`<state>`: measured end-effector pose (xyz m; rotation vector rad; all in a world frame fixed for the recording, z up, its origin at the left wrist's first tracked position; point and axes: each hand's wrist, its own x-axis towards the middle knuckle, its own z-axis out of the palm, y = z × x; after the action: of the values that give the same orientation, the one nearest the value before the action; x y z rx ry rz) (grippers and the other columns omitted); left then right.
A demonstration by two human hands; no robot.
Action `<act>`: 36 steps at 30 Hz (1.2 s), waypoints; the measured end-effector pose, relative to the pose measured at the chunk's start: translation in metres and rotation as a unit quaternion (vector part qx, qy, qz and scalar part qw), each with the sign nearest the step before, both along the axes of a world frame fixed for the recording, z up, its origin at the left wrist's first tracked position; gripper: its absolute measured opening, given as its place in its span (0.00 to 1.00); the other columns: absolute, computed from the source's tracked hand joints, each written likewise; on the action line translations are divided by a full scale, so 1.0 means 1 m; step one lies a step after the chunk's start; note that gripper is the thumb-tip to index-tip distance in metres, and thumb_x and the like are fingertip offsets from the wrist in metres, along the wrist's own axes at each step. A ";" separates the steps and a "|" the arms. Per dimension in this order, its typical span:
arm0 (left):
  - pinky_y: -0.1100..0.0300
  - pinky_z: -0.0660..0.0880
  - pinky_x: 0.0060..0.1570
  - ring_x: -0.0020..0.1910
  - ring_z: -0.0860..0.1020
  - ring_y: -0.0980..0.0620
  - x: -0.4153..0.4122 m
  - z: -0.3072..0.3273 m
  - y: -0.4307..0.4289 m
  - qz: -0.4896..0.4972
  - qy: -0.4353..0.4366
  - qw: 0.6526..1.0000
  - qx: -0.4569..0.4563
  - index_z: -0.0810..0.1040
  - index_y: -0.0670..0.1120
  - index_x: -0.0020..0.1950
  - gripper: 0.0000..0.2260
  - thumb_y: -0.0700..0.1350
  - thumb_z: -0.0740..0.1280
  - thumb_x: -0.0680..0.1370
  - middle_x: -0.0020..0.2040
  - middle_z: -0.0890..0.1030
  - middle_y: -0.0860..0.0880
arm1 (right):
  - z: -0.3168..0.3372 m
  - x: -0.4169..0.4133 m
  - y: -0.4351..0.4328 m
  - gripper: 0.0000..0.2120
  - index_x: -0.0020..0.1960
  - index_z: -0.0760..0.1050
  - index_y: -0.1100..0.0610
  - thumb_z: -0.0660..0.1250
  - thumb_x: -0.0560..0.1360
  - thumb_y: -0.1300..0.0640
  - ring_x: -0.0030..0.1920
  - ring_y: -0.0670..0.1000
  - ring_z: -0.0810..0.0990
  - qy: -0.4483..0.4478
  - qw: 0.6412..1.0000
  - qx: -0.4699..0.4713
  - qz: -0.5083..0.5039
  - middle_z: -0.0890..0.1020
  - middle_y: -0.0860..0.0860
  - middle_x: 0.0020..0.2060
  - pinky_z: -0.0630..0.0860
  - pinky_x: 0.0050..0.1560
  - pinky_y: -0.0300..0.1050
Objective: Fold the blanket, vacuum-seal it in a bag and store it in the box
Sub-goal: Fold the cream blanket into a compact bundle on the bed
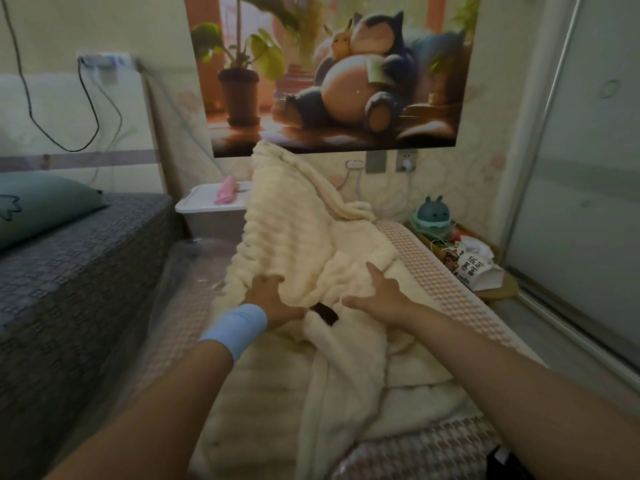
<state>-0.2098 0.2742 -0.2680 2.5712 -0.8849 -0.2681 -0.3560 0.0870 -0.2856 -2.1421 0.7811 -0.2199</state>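
- The left hand (273, 301), with a blue band at the wrist, has its fingers curled into a fold of the blanket (298, 220). The right hand (379, 297) lies spread and flat on the pile just beside it.
- I'd say one hand bunches the cloth while the other pins it, readying a fold.
- A dark tag (324, 314) shows between the two hands, likely marking an edge to line up.
- The cream blanket lies rumpled on a checked pad (426, 271).
- Its long axis runs away from the person, and the far end climbs the wall under the poster (332, 71).
- The white lidded box (207, 207) waits behind, to the left.
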 end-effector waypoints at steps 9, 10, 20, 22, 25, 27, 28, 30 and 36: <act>0.44 0.53 0.72 0.72 0.64 0.46 -0.006 -0.012 -0.026 -0.138 -0.103 0.966 0.193 0.56 0.66 0.74 0.28 0.65 0.59 0.75 0.74 0.66 0.52 | 0.022 -0.020 -0.032 0.19 0.64 0.77 0.50 0.65 0.74 0.54 0.65 0.55 0.74 -0.001 0.976 -0.219 0.004 0.77 0.53 0.65 0.71 0.64 0.48; 0.44 0.57 0.71 0.71 0.65 0.45 -0.005 -0.013 -0.027 -0.135 -0.083 0.974 0.165 0.55 0.64 0.75 0.31 0.67 0.60 0.74 0.74 0.66 0.52 | 0.030 -0.031 -0.041 0.14 0.57 0.78 0.49 0.65 0.72 0.54 0.61 0.55 0.76 -0.051 0.971 -0.232 -0.033 0.79 0.51 0.59 0.72 0.58 0.46; 0.61 0.69 0.59 0.59 0.76 0.50 0.003 0.006 -0.005 -0.077 0.033 0.991 0.104 0.82 0.53 0.58 0.16 0.59 0.67 0.75 0.60 0.80 0.51 | 0.031 -0.064 -0.073 0.19 0.66 0.73 0.59 0.62 0.77 0.56 0.60 0.58 0.77 0.393 0.862 -0.319 0.002 0.77 0.54 0.62 0.72 0.60 0.52; 0.60 0.70 0.57 0.59 0.75 0.47 0.022 0.009 0.005 0.017 -0.068 0.996 0.057 0.81 0.52 0.59 0.14 0.55 0.65 0.77 0.62 0.78 0.49 | 0.027 -0.048 -0.068 0.15 0.63 0.75 0.56 0.59 0.78 0.56 0.61 0.58 0.76 0.186 0.916 -0.352 -0.060 0.77 0.54 0.62 0.72 0.57 0.50; 0.49 0.67 0.66 0.68 0.67 0.40 0.044 -0.006 0.021 0.117 -0.050 0.991 0.048 0.68 0.53 0.71 0.28 0.57 0.70 0.73 0.71 0.67 0.44 | 0.011 -0.021 -0.064 0.28 0.76 0.63 0.53 0.62 0.77 0.50 0.73 0.61 0.65 0.123 0.966 -0.220 -0.059 0.63 0.58 0.75 0.67 0.70 0.54; 0.48 0.64 0.69 0.72 0.63 0.38 0.054 -0.015 0.027 0.131 0.058 0.989 0.023 0.57 0.50 0.77 0.38 0.53 0.72 0.73 0.75 0.60 0.42 | -0.008 -0.007 -0.068 0.38 0.81 0.46 0.47 0.63 0.78 0.44 0.77 0.63 0.56 0.233 0.948 -0.216 -0.033 0.51 0.59 0.79 0.60 0.75 0.58; 0.49 0.64 0.69 0.72 0.63 0.39 0.056 -0.015 0.029 0.129 0.090 0.987 0.019 0.57 0.48 0.77 0.37 0.50 0.72 0.74 0.76 0.60 0.42 | -0.017 -0.004 -0.074 0.39 0.81 0.43 0.44 0.62 0.79 0.44 0.77 0.63 0.57 0.276 0.931 -0.239 -0.020 0.51 0.59 0.79 0.60 0.74 0.58; 0.51 0.67 0.66 0.69 0.67 0.39 0.072 -0.015 0.035 0.140 0.093 0.984 0.054 0.63 0.46 0.75 0.29 0.47 0.69 0.76 0.73 0.65 0.41 | -0.024 0.004 -0.084 0.31 0.80 0.53 0.48 0.59 0.80 0.48 0.74 0.61 0.65 0.302 0.911 -0.278 -0.027 0.62 0.58 0.77 0.62 0.74 0.57; 0.54 0.71 0.60 0.62 0.74 0.43 0.097 -0.004 0.025 0.117 0.049 0.957 0.260 0.67 0.39 0.71 0.19 0.45 0.58 0.81 0.70 0.70 0.40 | -0.011 0.033 -0.093 0.20 0.68 0.72 0.55 0.59 0.79 0.50 0.69 0.58 0.71 0.321 0.883 -0.338 -0.052 0.73 0.55 0.68 0.65 0.71 0.58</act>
<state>-0.1126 0.2994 -0.2723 3.0742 -0.5113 -0.6221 -0.3227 -0.0064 -0.2961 -2.8906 1.3481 0.2224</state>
